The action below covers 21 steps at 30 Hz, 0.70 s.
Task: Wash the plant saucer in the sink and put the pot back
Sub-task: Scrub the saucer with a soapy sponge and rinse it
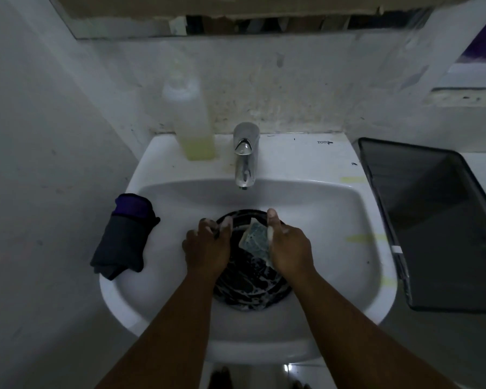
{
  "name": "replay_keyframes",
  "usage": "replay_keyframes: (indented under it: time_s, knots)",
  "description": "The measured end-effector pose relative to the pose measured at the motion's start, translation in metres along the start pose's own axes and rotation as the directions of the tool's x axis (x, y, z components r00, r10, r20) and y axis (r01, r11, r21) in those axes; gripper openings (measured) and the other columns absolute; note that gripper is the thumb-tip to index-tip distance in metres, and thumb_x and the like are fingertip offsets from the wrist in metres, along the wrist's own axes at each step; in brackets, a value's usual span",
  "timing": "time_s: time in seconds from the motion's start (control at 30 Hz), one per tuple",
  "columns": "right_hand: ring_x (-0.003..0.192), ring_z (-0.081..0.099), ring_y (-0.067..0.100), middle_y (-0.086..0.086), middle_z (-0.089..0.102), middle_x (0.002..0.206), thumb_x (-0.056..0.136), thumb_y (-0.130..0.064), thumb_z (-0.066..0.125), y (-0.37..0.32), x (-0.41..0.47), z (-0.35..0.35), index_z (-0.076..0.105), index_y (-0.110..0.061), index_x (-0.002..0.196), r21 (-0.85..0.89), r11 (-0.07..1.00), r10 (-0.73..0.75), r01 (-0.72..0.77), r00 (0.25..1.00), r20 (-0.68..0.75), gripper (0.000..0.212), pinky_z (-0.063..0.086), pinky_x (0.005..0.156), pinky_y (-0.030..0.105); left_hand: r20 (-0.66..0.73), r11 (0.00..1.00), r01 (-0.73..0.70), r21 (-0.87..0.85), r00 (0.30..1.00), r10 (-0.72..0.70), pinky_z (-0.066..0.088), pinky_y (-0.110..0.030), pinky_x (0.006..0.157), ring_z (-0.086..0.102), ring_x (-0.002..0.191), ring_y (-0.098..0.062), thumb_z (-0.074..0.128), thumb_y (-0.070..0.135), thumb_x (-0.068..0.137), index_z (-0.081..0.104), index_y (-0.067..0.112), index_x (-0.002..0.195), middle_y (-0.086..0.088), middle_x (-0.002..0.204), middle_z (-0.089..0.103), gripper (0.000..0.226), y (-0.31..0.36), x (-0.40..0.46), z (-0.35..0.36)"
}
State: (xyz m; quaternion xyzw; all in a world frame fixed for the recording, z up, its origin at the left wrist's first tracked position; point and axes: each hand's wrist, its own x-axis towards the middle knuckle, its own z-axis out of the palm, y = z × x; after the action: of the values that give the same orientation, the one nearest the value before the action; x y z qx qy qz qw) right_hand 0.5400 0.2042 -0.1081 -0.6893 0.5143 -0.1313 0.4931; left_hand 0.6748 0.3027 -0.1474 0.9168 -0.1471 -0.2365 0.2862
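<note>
A dark round plant saucer (247, 287), streaked with white foam, lies in the bowl of the white sink (334, 220). My left hand (206, 247) grips the saucer's far left rim, fingers curled over the edge. My right hand (288, 245) holds a green-and-yellow sponge (254, 237) against the saucer's inner face, thumb pointing away from me. Both hands carry suds. The pot is not in view.
A chrome tap (246, 155) stands at the back of the sink, no water running. A tall bottle with yellowish liquid (192, 119) is left of it. A folded dark cloth (127, 237) lies on the sink's left rim. A dark rectangular tray (438, 220) sits to the right.
</note>
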Motion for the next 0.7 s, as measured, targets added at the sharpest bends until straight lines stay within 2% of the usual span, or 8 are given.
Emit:
replay_keyframes:
  time_s: [0.1, 0.2, 0.3, 0.4, 0.5, 0.63, 0.7]
  knots:
    - [0.058, 0.055, 0.017, 0.001, 0.053, 0.053, 0.100, -0.067, 0.031, 0.007, 0.004, 0.003, 0.041, -0.016, 0.050, -0.002, 0.999, 0.038, -0.038, 0.999, 0.010, 0.072, 0.035, 0.056, 0.030, -0.027, 0.993, -0.053, -0.102, 0.998, 0.051, 0.048, -0.046, 0.099, 0.058, 0.108, -0.035, 0.045, 0.068, 0.094, 0.058, 0.024, 0.104, -0.014, 0.111, 0.060, 0.047, 0.002, -0.001, -0.001]
    - [0.057, 0.054, 0.014, -0.003, 0.053, 0.050, 0.098, -0.070, 0.034, 0.008, 0.005, 0.002, 0.044, -0.016, 0.051, 0.009, 0.996, 0.091, -0.091, 0.995, 0.028, 0.072, 0.036, 0.056, 0.030, -0.072, 0.968, -0.158, -0.197, 0.987, 0.147, 0.055, -0.042, 0.077, 0.063, 0.082, -0.025, 0.049, 0.073, 0.090, 0.050, 0.029, 0.084, -0.005, 0.086, 0.063, 0.045, 0.003, -0.004, -0.006]
    - [0.045, 0.047, 0.008, -0.008, 0.044, 0.036, 0.096, -0.071, 0.042, 0.004, 0.004, 0.000, 0.036, -0.021, 0.042, 0.004, 0.996, 0.092, -0.092, 0.995, 0.045, 0.073, 0.034, 0.054, 0.028, -0.078, 0.936, -0.191, -0.295, 0.981, 0.175, 0.048, -0.035, 0.071, 0.061, 0.073, -0.020, 0.058, 0.055, 0.096, 0.048, 0.018, 0.081, -0.004, 0.075, 0.059, 0.041, 0.006, -0.007, -0.010]
    - [0.037, 0.038, 0.005, -0.009, 0.035, 0.035, 0.094, -0.066, 0.050, -0.003, 0.001, -0.002, 0.030, -0.020, 0.045, 0.098, 0.993, 0.068, -0.071, 0.997, 0.029, 0.070, 0.032, 0.046, 0.018, -0.136, 0.903, -0.231, -0.363, 0.971, 0.194, 0.045, -0.031, 0.068, 0.051, 0.065, -0.017, 0.061, 0.041, 0.098, 0.042, 0.011, 0.075, -0.003, 0.068, 0.050, 0.042, 0.011, -0.009, -0.014]
    - [0.037, 0.033, 0.006, -0.009, 0.030, 0.040, 0.094, -0.064, 0.048, -0.015, -0.002, -0.006, 0.028, -0.019, 0.051, 0.177, 0.984, -0.027, 0.021, 0.999, 0.032, 0.066, 0.030, 0.044, 0.017, -0.185, 0.883, -0.236, -0.406, 0.967, 0.174, 0.039, -0.020, 0.061, 0.044, 0.062, -0.016, 0.062, 0.032, 0.099, 0.035, 0.016, 0.072, -0.001, 0.065, 0.040, 0.042, 0.014, -0.010, -0.021]
    - [0.041, 0.035, 0.008, -0.003, 0.033, 0.043, 0.094, -0.067, 0.038, -0.036, -0.009, -0.013, 0.028, -0.021, 0.051, 0.166, 0.970, -0.187, 0.179, 0.982, 0.034, 0.064, 0.028, 0.046, 0.021, -0.182, 0.845, -0.192, -0.499, 0.977, 0.114, 0.039, -0.029, 0.062, 0.046, 0.063, -0.018, 0.058, 0.034, 0.103, 0.038, 0.013, 0.074, -0.010, 0.069, 0.042, 0.040, 0.019, -0.014, -0.033]
    - [0.042, 0.035, 0.007, -0.004, 0.034, 0.044, 0.097, -0.063, 0.038, -0.047, -0.013, -0.017, 0.029, -0.019, 0.052, 0.171, 0.952, -0.261, 0.252, 0.965, 0.028, 0.063, 0.028, 0.047, 0.019, -0.177, 0.824, -0.156, -0.545, 0.982, 0.068, 0.040, -0.027, 0.063, 0.047, 0.063, -0.015, 0.057, 0.035, 0.103, 0.042, 0.011, 0.078, -0.010, 0.071, 0.044, 0.038, 0.023, -0.017, -0.038]
